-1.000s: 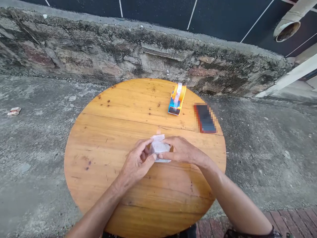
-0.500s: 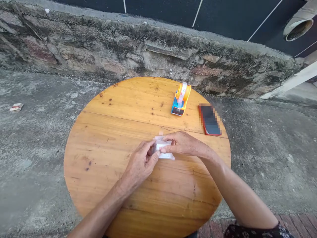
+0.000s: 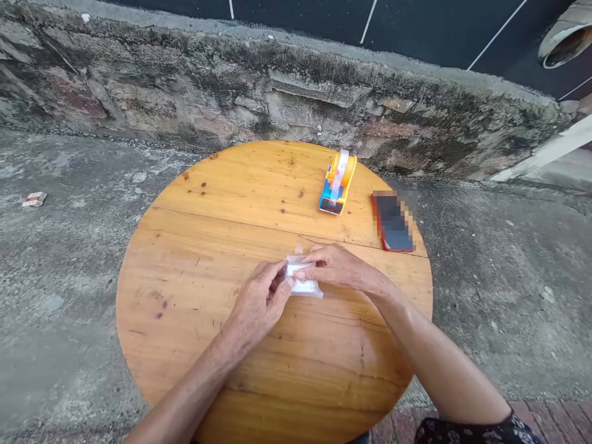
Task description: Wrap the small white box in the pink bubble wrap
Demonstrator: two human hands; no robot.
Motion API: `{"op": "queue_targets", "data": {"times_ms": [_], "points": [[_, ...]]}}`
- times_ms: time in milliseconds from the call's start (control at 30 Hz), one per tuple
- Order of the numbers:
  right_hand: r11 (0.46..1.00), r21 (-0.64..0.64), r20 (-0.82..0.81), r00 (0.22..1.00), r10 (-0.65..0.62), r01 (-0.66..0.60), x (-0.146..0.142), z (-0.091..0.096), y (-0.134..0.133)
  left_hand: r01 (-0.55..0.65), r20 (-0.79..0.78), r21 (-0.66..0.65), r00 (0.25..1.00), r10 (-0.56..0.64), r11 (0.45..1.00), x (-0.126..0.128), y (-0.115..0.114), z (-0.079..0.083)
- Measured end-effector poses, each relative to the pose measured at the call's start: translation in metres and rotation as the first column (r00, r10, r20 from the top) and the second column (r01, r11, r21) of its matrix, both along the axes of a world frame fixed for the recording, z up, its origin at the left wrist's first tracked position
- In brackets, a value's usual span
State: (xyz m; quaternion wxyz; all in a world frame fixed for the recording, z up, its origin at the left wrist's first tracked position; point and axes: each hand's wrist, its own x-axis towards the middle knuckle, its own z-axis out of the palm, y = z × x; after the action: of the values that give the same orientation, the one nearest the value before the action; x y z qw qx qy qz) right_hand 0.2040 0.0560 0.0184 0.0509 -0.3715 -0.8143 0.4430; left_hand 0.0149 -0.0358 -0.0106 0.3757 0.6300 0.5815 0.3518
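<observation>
Between my hands, on the round wooden table [image 3: 194,320], is a small white packet [image 3: 305,287] in a clear, crinkled plastic wrapper. My left hand [image 3: 263,296] grips its left edge, thumb in front and fingers behind. From the right, my right hand [image 3: 335,268] presses thumb and fingers onto the top of the packet, near the left thumb. Part of the packet is covered by my fingers. Just behind it, a small piece of clear tape [image 3: 299,248] shows on the wood.
A yellow and blue tape dispenser [image 3: 340,185] stands toward the back of the table. A phone in a red case [image 3: 395,225] lies at the right edge. Behind runs a low stone wall [image 3: 208,98]. A crumpled small box [image 3: 34,199] lies on the concrete ground at left.
Both hands keep their hold on the packet, with the right thumb shifted slightly left. The whole view has moved a little.
</observation>
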Motion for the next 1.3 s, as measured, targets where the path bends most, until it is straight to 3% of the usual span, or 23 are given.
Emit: {"op": "queue_targets", "data": {"times_ms": [167, 267, 467, 633, 833, 967, 1100, 1200, 1300], "points": [[0.995, 0.088, 0.061, 0.997, 0.042, -0.047, -0.004, 0.011, -0.023, 0.057, -0.020, -0.020, 0.998, -0.058, 0.998, -0.005, -0.019, 0.003], [0.991, 0.128, 0.087, 0.995, 0.040, -0.051, -0.007, 0.012, -0.040, 0.032, 0.012, -0.012, 0.999, -0.032, 0.999, -0.007, -0.036, -0.001], [0.968, 0.243, 0.144, 0.989, 0.027, -0.062, -0.011, 0.002, -0.064, -0.023, -0.030, 0.132, 0.999, 0.027, 0.991, -0.005, -0.066, -0.006], [0.963, 0.266, 0.152, 0.988, -0.015, -0.027, -0.013, 0.000, -0.072, 0.004, -0.111, 0.221, 0.994, 0.021, 0.975, -0.002, -0.070, -0.008], [0.974, 0.207, 0.007, 0.996, -0.094, 0.091, -0.004, 0.002, -0.078, 0.004, -0.100, 0.172, 0.995, 0.013, 0.985, -0.002, -0.067, -0.006], [0.975, 0.191, -0.081, 0.992, -0.102, 0.116, 0.000, 0.000, -0.082, -0.123, -0.091, 0.107, 0.987, 0.132, 0.987, -0.007, -0.077, -0.007], [0.975, 0.181, -0.079, 0.990, -0.113, 0.126, 0.000, -0.004, -0.083, -0.228, -0.020, -0.072, 0.974, 0.227, 0.971, -0.017, -0.091, -0.009], [0.976, 0.178, -0.074, 0.990, -0.116, 0.128, -0.001, -0.005, -0.083, -0.229, 0.062, -0.147, 0.969, 0.240, 0.962, -0.019, -0.093, -0.009], [0.979, 0.169, -0.060, 0.992, -0.107, 0.116, -0.003, -0.004, -0.083, -0.188, 0.078, -0.113, 0.977, 0.197, 0.976, -0.017, -0.088, -0.011]]}}
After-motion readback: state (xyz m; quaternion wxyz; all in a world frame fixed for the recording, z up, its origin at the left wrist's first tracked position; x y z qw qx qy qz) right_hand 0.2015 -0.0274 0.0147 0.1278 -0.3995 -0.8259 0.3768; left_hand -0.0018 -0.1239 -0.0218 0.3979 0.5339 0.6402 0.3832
